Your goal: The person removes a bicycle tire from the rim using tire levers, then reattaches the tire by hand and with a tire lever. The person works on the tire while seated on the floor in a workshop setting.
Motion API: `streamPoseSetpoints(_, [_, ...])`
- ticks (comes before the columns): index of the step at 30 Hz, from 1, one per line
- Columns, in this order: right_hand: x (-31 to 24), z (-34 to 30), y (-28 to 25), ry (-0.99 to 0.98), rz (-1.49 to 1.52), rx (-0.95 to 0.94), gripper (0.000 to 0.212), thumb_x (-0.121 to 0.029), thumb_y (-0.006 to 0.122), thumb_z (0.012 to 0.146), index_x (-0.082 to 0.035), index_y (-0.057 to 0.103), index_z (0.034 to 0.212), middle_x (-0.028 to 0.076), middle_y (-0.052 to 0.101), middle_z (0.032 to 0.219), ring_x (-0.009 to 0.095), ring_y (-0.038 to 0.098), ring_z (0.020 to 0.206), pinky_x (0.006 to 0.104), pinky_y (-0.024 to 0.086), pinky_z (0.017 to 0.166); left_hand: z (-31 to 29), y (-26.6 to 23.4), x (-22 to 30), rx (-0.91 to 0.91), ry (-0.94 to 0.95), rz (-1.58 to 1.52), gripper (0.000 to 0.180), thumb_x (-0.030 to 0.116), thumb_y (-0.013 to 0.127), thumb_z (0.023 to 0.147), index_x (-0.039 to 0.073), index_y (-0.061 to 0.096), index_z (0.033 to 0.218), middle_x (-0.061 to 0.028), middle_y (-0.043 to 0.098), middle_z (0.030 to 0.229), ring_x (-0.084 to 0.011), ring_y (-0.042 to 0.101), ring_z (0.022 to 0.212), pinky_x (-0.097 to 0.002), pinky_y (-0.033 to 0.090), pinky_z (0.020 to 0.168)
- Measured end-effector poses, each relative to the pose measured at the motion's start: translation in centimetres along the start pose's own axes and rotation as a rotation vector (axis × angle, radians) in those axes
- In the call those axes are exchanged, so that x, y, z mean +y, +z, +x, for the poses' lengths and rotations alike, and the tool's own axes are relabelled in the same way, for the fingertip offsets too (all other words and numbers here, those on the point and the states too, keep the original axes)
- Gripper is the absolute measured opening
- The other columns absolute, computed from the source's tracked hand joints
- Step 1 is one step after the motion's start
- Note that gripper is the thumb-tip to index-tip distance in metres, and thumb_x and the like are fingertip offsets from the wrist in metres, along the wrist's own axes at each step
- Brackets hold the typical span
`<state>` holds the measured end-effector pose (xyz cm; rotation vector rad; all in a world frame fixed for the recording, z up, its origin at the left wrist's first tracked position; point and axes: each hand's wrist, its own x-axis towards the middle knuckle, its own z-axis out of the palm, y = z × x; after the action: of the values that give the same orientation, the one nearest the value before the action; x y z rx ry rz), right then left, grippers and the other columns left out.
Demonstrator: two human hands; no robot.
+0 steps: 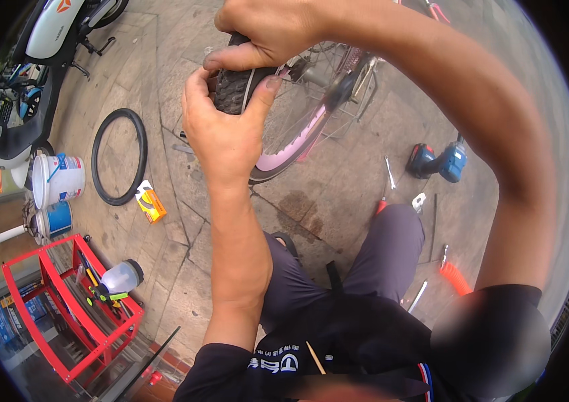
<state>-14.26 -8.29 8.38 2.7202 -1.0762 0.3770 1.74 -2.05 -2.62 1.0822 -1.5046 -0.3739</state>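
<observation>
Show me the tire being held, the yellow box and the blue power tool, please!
Tire [231, 94], head view: knobby tread.
Yellow box [153, 206], head view: yellow side.
Power tool [439, 165], head view: blue body.

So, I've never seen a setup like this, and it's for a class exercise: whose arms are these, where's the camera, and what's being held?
There is no machine here: the bare arms belong to the person wearing the camera. It is a wide fisheye on the head, looking down, so straight edges bend near the border, and picture left is the person's left. The left hand and right hand both grasp the black tyre of a pink-rimmed wheel. On the paved ground are a loose black ring, a yellow-orange box, a spanner, a blue power tool and an orange coiled hose.
</observation>
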Motion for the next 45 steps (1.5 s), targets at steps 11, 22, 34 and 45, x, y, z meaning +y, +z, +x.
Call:
streamPoseSetpoints(11, [4.1,-1.6,-1.7,-0.196,0.390,-0.170,0.036,-0.025,0.088,0.068,-0.003,0.070,0.090,0.018,0.070,0.084,0.037,0.068,0.082,0.0429,0.053,0.072,0.2,-0.1,2.5,-0.080,-0.275,-0.161,0.045,0.021,0.090,0.075,-0.004,0.065,0.103,-0.0060,0.069,0.078,-0.0135,0.064,0.071,-0.0292,0.052,0.067])
streamPoseSetpoints(22, [4.5,-2.6,0.1,-0.242,0.397,0.114,0.037,-0.018,0.085,0.069,-0.002,0.069,0.098,0.017,0.069,0.089,0.038,0.068,0.086,0.0436,0.053,0.075,0.4,0.2,1.9,-0.087,-0.241,-0.196,0.041,0.016,0.085,0.080,-0.005,0.064,0.108,-0.0110,0.070,0.088,-0.0188,0.067,0.079,-0.0297,0.053,0.074])
streamPoseSetpoints(34, [5.0,-3.8,0.0,-0.295,0.317,0.180,0.039,-0.018,0.082,0.073,-0.001,0.067,0.105,0.018,0.068,0.093,0.038,0.066,0.090,0.0444,0.052,0.077,0.4,0.0,2.6,-0.148,-0.168,0.007,0.050,0.014,0.083,0.079,-0.011,0.060,0.115,-0.0148,0.072,0.095,-0.0193,0.068,0.084,-0.0320,0.054,0.079])
streamPoseSetpoints(45, [4.7,-3.3,-1.1,-0.238,0.403,-0.073,0.032,-0.012,0.080,0.072,-0.002,0.068,0.100,0.018,0.068,0.088,0.039,0.065,0.086,0.0452,0.052,0.078,0.5,-0.3,3.2,-0.255,-0.262,-0.028,0.043,0.013,0.079,0.077,-0.008,0.065,0.112,-0.0097,0.074,0.086,-0.0137,0.068,0.075,-0.0284,0.054,0.073])
